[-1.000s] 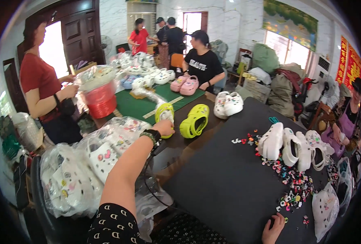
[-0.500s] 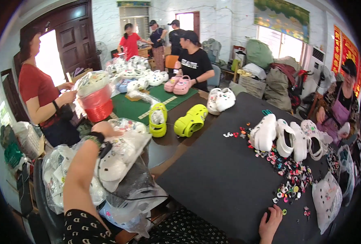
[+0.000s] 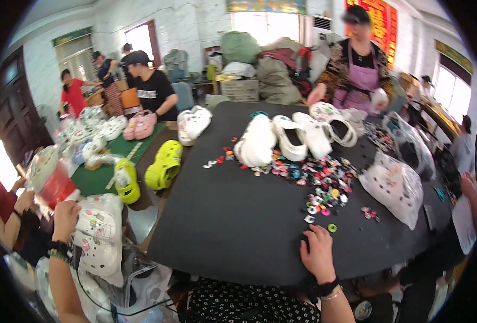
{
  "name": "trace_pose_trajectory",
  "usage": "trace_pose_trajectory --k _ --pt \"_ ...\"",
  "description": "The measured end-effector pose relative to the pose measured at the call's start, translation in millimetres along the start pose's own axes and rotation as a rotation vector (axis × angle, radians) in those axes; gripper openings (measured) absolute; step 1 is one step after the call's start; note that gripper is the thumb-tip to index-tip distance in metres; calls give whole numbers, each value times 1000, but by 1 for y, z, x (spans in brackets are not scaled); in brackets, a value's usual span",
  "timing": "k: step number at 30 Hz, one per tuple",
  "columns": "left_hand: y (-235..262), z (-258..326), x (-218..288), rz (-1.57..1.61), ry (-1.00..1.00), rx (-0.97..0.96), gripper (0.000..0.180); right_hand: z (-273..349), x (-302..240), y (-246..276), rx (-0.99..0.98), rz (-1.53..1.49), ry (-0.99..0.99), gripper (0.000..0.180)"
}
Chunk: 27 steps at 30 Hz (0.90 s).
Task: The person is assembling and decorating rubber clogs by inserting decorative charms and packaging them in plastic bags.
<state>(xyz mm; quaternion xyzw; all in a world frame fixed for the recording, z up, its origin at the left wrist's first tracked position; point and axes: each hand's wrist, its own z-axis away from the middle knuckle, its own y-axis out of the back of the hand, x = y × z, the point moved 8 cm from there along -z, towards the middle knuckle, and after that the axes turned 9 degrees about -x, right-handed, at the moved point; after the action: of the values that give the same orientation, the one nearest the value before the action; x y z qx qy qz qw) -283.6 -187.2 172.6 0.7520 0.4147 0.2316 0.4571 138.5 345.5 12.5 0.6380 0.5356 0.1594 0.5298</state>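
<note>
My left hand (image 3: 66, 219) is closed at the upper edge of a clear plastic bag of white clogs (image 3: 99, 239), decorated with small coloured charms; its fingertips are partly hidden. My right hand (image 3: 318, 253) rests on the black tabletop (image 3: 222, 231) with its fingers spread, holding nothing. Just beyond its fingertips lie a green ring-shaped charm (image 3: 332, 227) and a heap of colourful shoe charms (image 3: 324, 185). Behind the heap stand several white clogs (image 3: 256, 142). Another bagged pair of white clogs (image 3: 393, 188) lies to the right of the heap.
Lime-green clogs (image 3: 163, 164) and pink clogs (image 3: 140, 125) stand on the left. A red-wrapped bundle (image 3: 55, 185) is beside a person in red. A person in a purple apron (image 3: 359, 81) stands across the table. A black cable (image 3: 114, 311) runs from my left wrist.
The view has swung to the right, bringing my right wrist and more of the table into sight. My left hand stays at the bagged clogs; my right hand still rests on the table.
</note>
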Motion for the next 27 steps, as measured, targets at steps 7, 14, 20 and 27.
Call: trace_pose_trajectory --k 7,14,20,27 --pt "41 -70 100 263 -18 80 25 -2 -5 2 2 -33 -5 30" --pt "-27 -95 272 1090 86 -525 21 12 8 1 31 68 -115 11" --pt "-97 -69 396 1287 -18 -769 26 12 12 -10 -15 194 -94 13" --pt "-115 -36 433 1110 -215 -695 37 13 30 -6 23 172 -201 19"
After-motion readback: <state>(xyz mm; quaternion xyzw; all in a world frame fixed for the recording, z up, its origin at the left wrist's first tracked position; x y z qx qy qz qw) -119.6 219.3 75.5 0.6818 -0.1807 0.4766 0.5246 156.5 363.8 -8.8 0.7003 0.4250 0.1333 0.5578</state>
